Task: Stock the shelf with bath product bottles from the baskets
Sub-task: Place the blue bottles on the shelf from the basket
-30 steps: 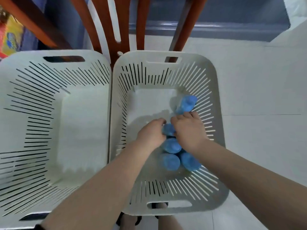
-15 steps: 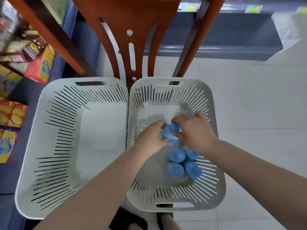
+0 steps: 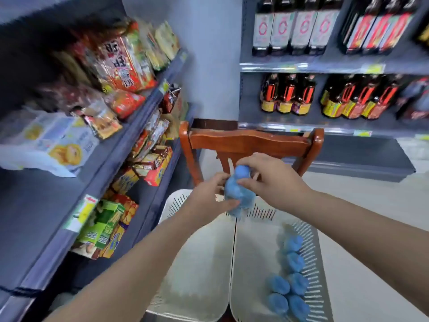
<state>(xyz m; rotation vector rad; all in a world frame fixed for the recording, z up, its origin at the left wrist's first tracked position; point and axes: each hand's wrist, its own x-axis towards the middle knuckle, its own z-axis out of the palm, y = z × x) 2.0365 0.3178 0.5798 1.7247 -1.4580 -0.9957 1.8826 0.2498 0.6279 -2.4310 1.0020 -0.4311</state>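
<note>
Gripping the blue plastic bath bottle [image 3: 239,194] between them above the white slotted basket [image 3: 311,235], both hands are closing on it, left hand [image 3: 209,201] low, right hand [image 3: 271,177] pinching its cap, long axis upright.

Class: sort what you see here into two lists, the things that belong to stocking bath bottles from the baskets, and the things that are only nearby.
Job:
blue bottles in hand
left hand
right hand
blue bottles in basket
right basket
left basket

Nearby:
wooden chair
snack packets
dark sauce bottles
</note>
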